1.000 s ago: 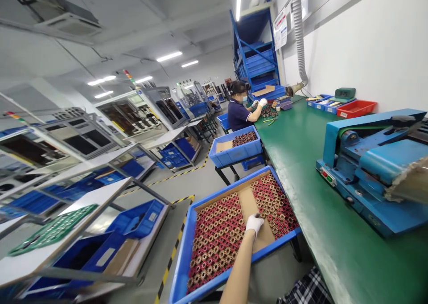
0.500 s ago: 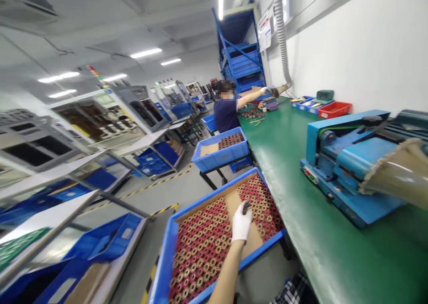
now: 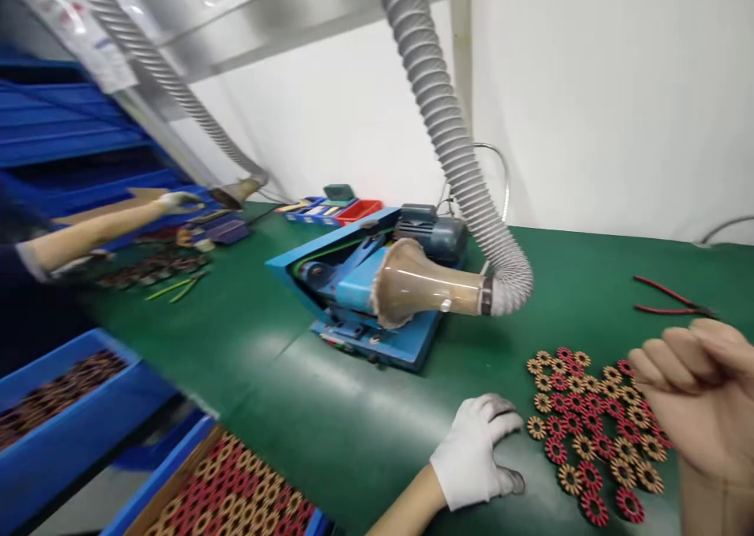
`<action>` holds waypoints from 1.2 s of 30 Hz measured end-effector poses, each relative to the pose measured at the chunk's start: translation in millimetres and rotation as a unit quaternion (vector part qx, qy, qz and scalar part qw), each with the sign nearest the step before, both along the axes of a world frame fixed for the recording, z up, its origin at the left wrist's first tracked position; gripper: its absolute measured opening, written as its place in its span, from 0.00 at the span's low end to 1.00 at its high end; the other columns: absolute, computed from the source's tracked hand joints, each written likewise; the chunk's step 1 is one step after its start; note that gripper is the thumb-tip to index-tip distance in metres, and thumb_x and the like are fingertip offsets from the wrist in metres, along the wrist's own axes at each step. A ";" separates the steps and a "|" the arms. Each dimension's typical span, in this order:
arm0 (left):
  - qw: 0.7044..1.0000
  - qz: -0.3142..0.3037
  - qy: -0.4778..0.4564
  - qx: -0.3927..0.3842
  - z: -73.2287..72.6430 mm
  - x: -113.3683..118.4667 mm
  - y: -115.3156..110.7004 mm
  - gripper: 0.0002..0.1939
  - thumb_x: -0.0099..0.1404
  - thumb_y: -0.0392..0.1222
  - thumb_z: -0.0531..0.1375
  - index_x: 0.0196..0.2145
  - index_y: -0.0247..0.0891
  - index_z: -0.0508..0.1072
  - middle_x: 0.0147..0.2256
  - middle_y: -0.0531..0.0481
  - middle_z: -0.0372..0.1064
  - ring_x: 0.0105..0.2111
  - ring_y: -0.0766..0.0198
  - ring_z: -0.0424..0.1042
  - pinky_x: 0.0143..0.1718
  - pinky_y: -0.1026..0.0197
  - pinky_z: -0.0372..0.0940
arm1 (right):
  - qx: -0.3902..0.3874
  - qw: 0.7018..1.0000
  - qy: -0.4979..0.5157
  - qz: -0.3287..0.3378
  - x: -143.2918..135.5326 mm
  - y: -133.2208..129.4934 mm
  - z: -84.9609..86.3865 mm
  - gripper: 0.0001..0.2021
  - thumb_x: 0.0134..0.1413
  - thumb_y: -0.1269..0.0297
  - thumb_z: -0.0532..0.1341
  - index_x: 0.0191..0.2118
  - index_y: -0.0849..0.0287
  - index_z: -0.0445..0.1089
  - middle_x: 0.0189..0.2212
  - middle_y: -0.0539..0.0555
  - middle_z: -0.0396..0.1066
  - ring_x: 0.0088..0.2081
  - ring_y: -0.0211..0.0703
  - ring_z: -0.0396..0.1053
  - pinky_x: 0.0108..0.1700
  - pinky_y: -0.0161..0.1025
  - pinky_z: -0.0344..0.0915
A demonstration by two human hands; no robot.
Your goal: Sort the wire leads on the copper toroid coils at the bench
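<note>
From here I see the toothed rings [image 3: 594,422] at lower right on the green table [image 3: 283,387]; beside them the gloved left hand [image 3: 477,453], spread and empty. The right hand [image 3: 698,394], right edge, is curled; contents, I can't tell.

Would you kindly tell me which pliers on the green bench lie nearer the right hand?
The red-handled pliers, just beyond the right hand; the other pair, with yellow-green handles, lies far to the left.

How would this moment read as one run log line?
left hand: gloved, open, left of rings | right hand: bare, curled, by rings' right side, contents unclear | rings: loose on table | pliers: beyond rings
</note>
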State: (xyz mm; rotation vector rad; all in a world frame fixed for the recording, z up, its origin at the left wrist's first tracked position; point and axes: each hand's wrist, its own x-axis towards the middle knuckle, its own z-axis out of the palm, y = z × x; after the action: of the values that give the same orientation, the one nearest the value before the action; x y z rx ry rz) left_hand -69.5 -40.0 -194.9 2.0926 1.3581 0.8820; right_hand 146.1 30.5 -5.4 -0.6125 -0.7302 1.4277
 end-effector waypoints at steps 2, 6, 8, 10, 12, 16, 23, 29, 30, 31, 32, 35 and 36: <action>1.000 0.004 0.012 0.008 -4.4 13.7 15.9 0.42 0.37 0.55 0.75 0.50 0.42 0.73 0.52 0.39 0.72 0.55 0.40 0.66 0.54 0.37 0.62 | -0.026 0.998 0.056 0.017 -5.8 -2.9 7.6 0.28 0.48 0.71 0.67 0.21 0.57 0.40 0.18 0.42 0.33 0.19 0.33 0.31 0.18 0.36 0.41; 1.000 0.021 0.002 0.009 -7.5 33.4 32.8 0.27 0.45 0.53 0.73 0.42 0.40 0.76 0.48 0.39 0.75 0.55 0.39 0.67 0.54 0.35 0.61 | -0.020 0.995 0.067 0.069 -10.8 -8.0 14.7 0.31 0.46 0.66 0.71 0.20 0.58 0.40 0.17 0.41 0.36 0.18 0.32 0.33 0.19 0.35 0.41; 1.000 0.026 -0.016 -0.002 -5.7 37.2 34.3 0.21 0.45 0.47 0.74 0.37 0.41 0.77 0.46 0.42 0.77 0.54 0.41 0.68 0.54 0.38 0.62 | -0.009 0.994 0.062 0.092 -10.7 -8.8 15.0 0.31 0.48 0.64 0.71 0.20 0.58 0.41 0.16 0.41 0.38 0.18 0.32 0.34 0.19 0.34 0.41; 0.998 0.039 -0.041 -0.022 -2.9 36.5 33.4 0.21 0.43 0.39 0.75 0.36 0.43 0.78 0.43 0.45 0.78 0.54 0.44 0.69 0.55 0.40 0.62 | 0.001 0.993 0.057 0.108 -10.9 -8.4 14.7 0.31 0.49 0.63 0.70 0.20 0.58 0.42 0.16 0.41 0.38 0.18 0.31 0.34 0.19 0.34 0.41; 0.993 0.076 -0.072 -0.048 -1.1 33.1 32.4 0.21 0.43 0.34 0.73 0.37 0.43 0.78 0.44 0.45 0.78 0.53 0.45 0.70 0.56 0.42 0.62 | 0.009 0.992 0.056 0.114 -11.8 -7.5 14.5 0.30 0.51 0.63 0.70 0.20 0.58 0.43 0.16 0.40 0.39 0.18 0.31 0.34 0.20 0.33 0.41; 0.965 0.183 -0.150 -0.114 -2.1 28.3 34.6 0.16 0.51 0.31 0.65 0.40 0.38 0.77 0.42 0.41 0.79 0.44 0.50 0.76 0.49 0.47 0.68 | 0.016 0.993 0.043 0.111 -14.9 -5.5 13.7 0.29 0.52 0.62 0.68 0.19 0.58 0.44 0.15 0.40 0.40 0.18 0.32 0.35 0.20 0.33 0.42; 0.912 0.242 -0.300 -0.139 40.2 35.1 53.2 0.13 0.48 0.31 0.63 0.35 0.35 0.73 0.33 0.40 0.79 0.35 0.55 0.78 0.37 0.59 0.71 | 0.038 0.995 -0.024 0.088 -22.7 -0.9 0.3 0.26 0.57 0.57 0.65 0.19 0.56 0.46 0.16 0.41 0.41 0.20 0.36 0.36 0.23 0.36 0.43; 0.899 0.139 -0.398 -0.122 117.2 55.1 82.4 0.19 0.44 0.33 0.67 0.37 0.34 0.77 0.28 0.45 0.78 0.28 0.58 0.76 0.31 0.61 0.70 | 0.112 0.987 -0.114 -0.017 -24.4 5.2 -14.2 0.23 0.58 0.54 0.65 0.19 0.56 0.56 0.20 0.45 0.49 0.25 0.40 0.44 0.28 0.38 0.45; 0.897 0.123 -0.408 -0.120 126.2 59.9 86.3 0.20 0.44 0.35 0.68 0.38 0.33 0.77 0.27 0.45 0.78 0.26 0.59 0.75 0.29 0.61 0.70 | 0.124 0.983 -0.128 -0.034 -24.2 4.9 -14.7 0.23 0.57 0.54 0.66 0.19 0.57 0.57 0.20 0.46 0.50 0.26 0.40 0.45 0.28 0.39 0.45; 0.894 0.108 -0.418 -0.117 133.8 64.6 89.1 0.20 0.44 0.37 0.70 0.39 0.33 0.78 0.26 0.45 0.78 0.25 0.60 0.75 0.28 0.61 0.70 | 0.135 0.979 -0.141 -0.049 -23.8 4.2 -14.8 0.22 0.57 0.54 0.66 0.19 0.57 0.59 0.20 0.46 0.51 0.26 0.41 0.46 0.29 0.39 0.45; 0.890 0.091 -0.432 -0.113 140.5 69.0 90.6 0.21 0.45 0.39 0.71 0.39 0.33 0.78 0.27 0.45 0.78 0.25 0.60 0.75 0.28 0.61 0.70 | 0.144 0.975 -0.156 -0.064 -23.2 3.2 -14.5 0.21 0.57 0.54 0.66 0.19 0.57 0.61 0.21 0.47 0.52 0.26 0.41 0.47 0.29 0.39 0.46; 0.860 0.014 -0.497 -0.116 156.5 77.7 87.2 0.23 0.43 0.44 0.75 0.38 0.33 0.79 0.33 0.41 0.79 0.33 0.55 0.78 0.35 0.59 0.72 | 0.146 0.964 -0.191 -0.115 -19.2 0.9 -13.9 0.18 0.56 0.52 0.66 0.22 0.57 0.66 0.21 0.47 0.56 0.26 0.40 0.52 0.29 0.37 0.50; 0.845 -0.015 -0.518 -0.130 160.7 78.6 84.3 0.23 0.43 0.45 0.75 0.38 0.33 0.80 0.36 0.40 0.79 0.35 0.53 0.78 0.37 0.57 0.72 | 0.141 0.961 -0.199 -0.131 -16.9 0.9 -14.5 0.17 0.55 0.52 0.66 0.23 0.56 0.67 0.22 0.47 0.57 0.26 0.40 0.53 0.29 0.36 0.51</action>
State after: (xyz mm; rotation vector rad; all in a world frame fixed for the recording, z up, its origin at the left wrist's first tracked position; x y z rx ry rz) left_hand 9.1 44.3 -34.2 1.0706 0.7601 1.4146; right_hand 129.2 31.4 -19.9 -0.7503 -1.1040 0.9421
